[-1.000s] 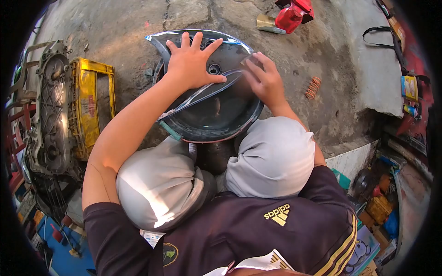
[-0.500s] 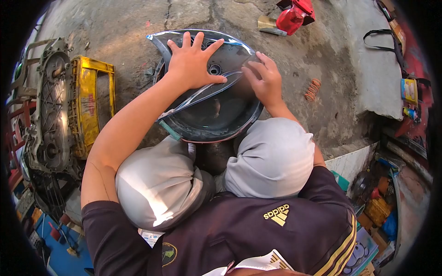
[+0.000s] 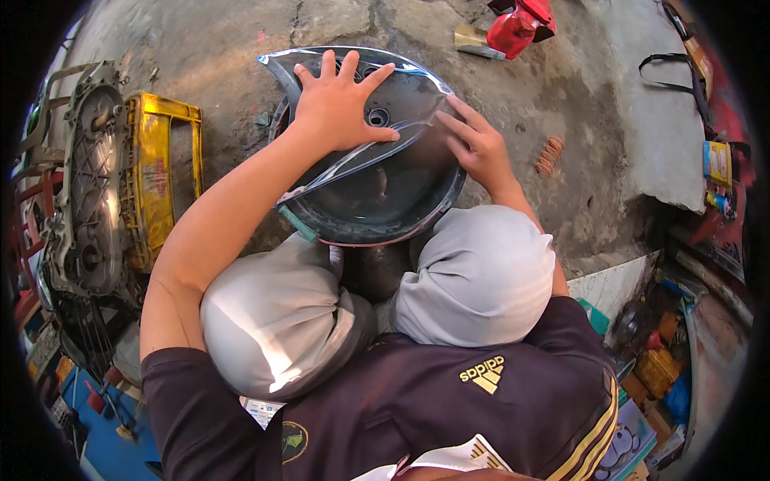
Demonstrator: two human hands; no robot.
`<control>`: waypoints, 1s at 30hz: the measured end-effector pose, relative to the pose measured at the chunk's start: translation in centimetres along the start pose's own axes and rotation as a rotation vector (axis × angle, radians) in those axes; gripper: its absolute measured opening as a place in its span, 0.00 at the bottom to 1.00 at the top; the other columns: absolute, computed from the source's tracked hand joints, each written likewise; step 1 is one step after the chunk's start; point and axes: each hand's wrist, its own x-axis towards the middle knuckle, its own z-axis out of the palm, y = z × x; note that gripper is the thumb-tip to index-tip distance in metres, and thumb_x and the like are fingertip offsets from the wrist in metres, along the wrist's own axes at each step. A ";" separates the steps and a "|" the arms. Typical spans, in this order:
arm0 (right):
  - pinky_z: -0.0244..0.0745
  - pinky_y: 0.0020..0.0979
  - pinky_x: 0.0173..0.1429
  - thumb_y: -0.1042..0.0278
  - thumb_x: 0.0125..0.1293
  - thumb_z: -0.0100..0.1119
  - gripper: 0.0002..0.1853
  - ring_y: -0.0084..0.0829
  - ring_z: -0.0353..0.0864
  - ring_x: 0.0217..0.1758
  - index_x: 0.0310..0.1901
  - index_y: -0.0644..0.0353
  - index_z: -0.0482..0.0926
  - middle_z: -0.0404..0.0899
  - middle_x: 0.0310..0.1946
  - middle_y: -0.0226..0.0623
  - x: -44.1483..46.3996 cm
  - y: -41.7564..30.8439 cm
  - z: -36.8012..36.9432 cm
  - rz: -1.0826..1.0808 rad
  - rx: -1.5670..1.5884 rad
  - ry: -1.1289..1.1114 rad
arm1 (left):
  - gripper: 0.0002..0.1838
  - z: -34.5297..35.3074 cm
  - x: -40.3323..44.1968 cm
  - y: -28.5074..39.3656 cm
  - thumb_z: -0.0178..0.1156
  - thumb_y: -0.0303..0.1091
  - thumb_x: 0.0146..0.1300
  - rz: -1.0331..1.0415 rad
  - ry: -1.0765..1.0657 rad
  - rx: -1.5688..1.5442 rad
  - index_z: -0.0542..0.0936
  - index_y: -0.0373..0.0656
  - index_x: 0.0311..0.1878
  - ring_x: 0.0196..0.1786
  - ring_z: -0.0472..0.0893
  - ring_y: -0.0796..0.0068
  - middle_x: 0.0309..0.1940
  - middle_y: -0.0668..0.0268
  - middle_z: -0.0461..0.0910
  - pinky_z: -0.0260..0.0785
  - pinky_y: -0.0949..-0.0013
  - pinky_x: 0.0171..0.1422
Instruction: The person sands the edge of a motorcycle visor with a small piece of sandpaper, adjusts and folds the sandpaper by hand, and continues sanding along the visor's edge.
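Note:
A dark, curved vehicle body panel (image 3: 413, 90) with glossy edges and a round hole lies across a black round basin (image 3: 385, 228). Dark liquid (image 3: 393, 180) shows in the basin below the panel. My left hand (image 3: 341, 108) presses on the panel with its fingers spread, the thumb beside the hole. At the panel's right tip, my right hand (image 3: 477, 144) has its fingers stretched out and touching the surface; I make out nothing in it. A green strip (image 3: 297, 223) sits on the basin's near left rim.
To the left stand a yellow crate (image 3: 152, 180) and a grey metal engine cover (image 3: 92, 184). A rusty coil spring (image 3: 549, 156) and a red object (image 3: 521, 32) lie on the concrete floor. Assorted parts (image 3: 662, 353) crowd the lower right.
My right hand has slid slightly right and down along the panel's tip, its fingers now straighter. My left hand keeps its place on the panel.

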 end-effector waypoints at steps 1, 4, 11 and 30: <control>0.84 0.44 0.70 0.72 0.66 0.78 0.23 0.49 0.87 0.69 0.63 0.51 0.91 0.86 0.69 0.45 0.0 0.3 0.0 0.007 -0.005 0.002 | 0.63 -0.1 0.0 0.0 0.72 0.85 0.52 -0.001 -0.003 0.004 0.60 0.79 0.90 0.88 0.58 0.30 0.88 0.49 0.60 0.53 0.11 0.79; 0.87 0.41 0.65 0.79 0.65 0.75 0.24 0.46 0.90 0.65 0.63 0.51 0.92 0.88 0.67 0.42 1.1 0.8 0.3 -0.055 -0.080 0.083 | 0.63 -0.4 0.1 0.1 0.72 0.85 0.52 0.003 -0.010 0.008 0.60 0.78 0.90 0.88 0.58 0.30 0.88 0.49 0.61 0.53 0.11 0.79; 0.86 0.37 0.57 0.76 0.64 0.76 0.14 0.41 0.91 0.54 0.51 0.55 0.95 0.93 0.51 0.39 4.1 0.6 0.5 -0.021 -0.103 0.142 | 0.61 0.6 0.0 -0.3 0.71 0.83 0.54 0.019 0.043 -0.035 0.62 0.76 0.90 0.89 0.58 0.37 0.88 0.50 0.61 0.50 0.11 0.81; 0.81 0.29 0.56 0.71 0.63 0.83 0.17 0.22 0.84 0.44 0.54 0.58 0.93 0.89 0.42 0.28 6.0 -0.4 0.7 0.479 0.521 -0.169 | 0.11 1.4 1.2 0.2 0.76 0.54 0.66 0.073 0.286 -0.473 0.94 0.67 0.48 0.79 0.75 0.63 0.68 0.75 0.84 0.48 0.22 0.83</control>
